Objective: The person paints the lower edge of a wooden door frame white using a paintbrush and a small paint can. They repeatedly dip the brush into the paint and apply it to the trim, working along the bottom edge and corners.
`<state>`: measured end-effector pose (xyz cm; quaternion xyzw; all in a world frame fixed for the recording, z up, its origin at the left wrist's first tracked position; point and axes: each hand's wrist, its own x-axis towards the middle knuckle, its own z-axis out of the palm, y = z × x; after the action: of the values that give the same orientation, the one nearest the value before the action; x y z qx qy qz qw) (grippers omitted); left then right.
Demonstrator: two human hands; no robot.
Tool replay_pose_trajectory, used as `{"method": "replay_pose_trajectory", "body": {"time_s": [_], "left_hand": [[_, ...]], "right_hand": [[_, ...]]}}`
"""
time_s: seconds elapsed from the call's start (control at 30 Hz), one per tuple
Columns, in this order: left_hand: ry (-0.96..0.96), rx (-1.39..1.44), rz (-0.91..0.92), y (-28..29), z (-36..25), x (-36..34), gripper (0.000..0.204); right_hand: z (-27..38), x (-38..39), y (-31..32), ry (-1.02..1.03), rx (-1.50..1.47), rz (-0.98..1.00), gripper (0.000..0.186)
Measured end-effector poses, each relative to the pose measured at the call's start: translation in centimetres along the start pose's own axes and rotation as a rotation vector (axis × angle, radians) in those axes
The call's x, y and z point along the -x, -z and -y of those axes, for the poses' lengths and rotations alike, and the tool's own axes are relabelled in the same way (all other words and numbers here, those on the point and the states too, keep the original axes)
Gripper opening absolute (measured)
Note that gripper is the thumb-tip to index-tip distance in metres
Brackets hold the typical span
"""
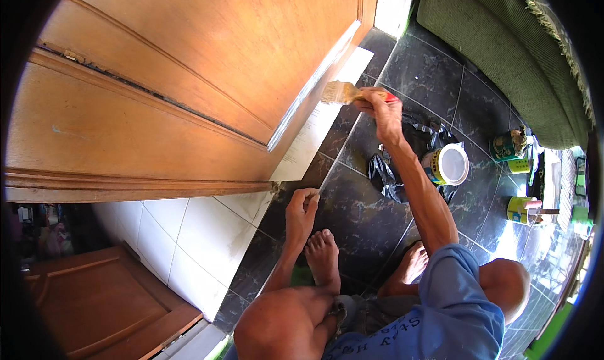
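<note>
Head view: a flat paintbrush [350, 94] held beside the lower part of a panelled wooden door [207, 64].

The right hand [382, 111], right of the door, has its fingers closed around the brush's red-tipped handle, bristles pointing toward the door near a streaky white strip [313, 86] on its panel; whether they touch the wood cannot be told. Just below the door's bottom corner, the left hand [301, 214] hangs with fingers curled and tips close together; whether they pinch anything is unclear. A white paper sheet [304, 151] lies along the door's right edge. Farther right of the door, a white-topped paint can [454, 164] stands at a crumpled black plastic bag [385, 176] on dark floor tiles [358, 203].
</note>
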<state>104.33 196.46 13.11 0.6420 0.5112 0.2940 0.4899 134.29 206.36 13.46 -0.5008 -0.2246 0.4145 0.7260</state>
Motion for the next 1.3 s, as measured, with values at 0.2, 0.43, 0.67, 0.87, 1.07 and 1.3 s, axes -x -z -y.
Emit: {"method": "replay_pose_trajectory", "body": {"time_s": [0.2, 0.43, 0.67, 0.87, 1.07, 1.3], "left_hand": [[0.001, -0.025, 0.017, -1.1, -1.4, -1.3, 0.014], [-0.336, -0.182, -0.068, -2.0, -4.0, -9.0, 0.023], [-0.236, -0.179, 0.040, -2.8, -6.2, -8.6, 0.025], [-0.185, -0.225, 0.023, -1.5, -2.6, -6.4, 0.024], [-0.032, 0.061, -0.022, -2.7, -2.0, -7.7, 0.018], [-0.079, 0.304, -0.083, -3.2, -5.2, -10.4, 0.018]], "right_hand": [[0.2, 0.7, 4.1, -0.010, -0.135, -0.077, 0.030], [0.6, 1.3, 1.5, 0.032, -0.078, -0.052, 0.031], [-1.5, -1.0, -2.0, 0.021, -0.143, -0.041, 0.032], [-0.9, 2.3, -0.3, -0.059, -0.007, 0.006, 0.024], [-0.8, 2.7, 3.8, -0.125, -0.279, -0.071, 0.030], [-0.4, 3.0, 4.9, -0.137, -0.294, 0.039, 0.042]]}}
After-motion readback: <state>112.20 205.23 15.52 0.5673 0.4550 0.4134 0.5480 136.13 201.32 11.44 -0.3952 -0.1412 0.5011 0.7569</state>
